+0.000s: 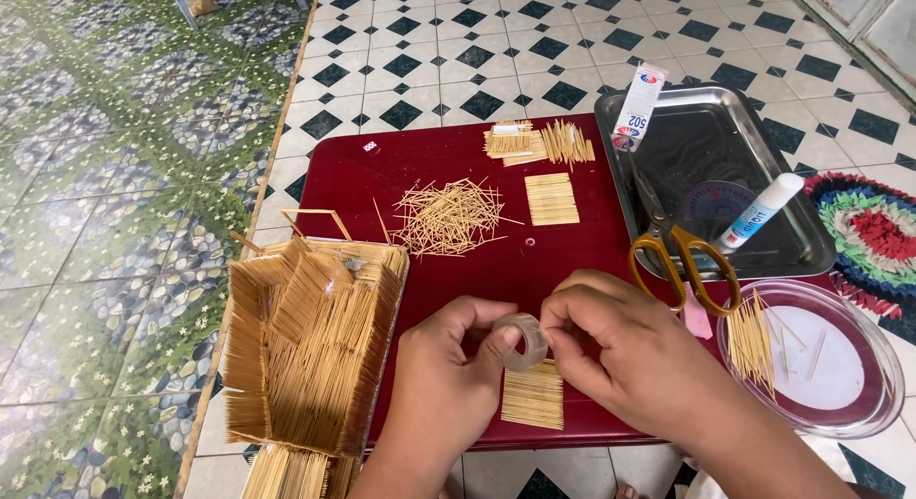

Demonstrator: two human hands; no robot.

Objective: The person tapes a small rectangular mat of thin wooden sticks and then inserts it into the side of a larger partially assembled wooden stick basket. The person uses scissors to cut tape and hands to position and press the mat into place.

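Both hands meet over the near edge of the red bench [429,165]. The left hand [448,365] and right hand [620,346] pinch a clear tape roll [525,342] between them — fingers closed on its rim — just above a flat toothpick panel [534,396]. A toothpick house [310,342] stands left; scissors [679,246] lie right.
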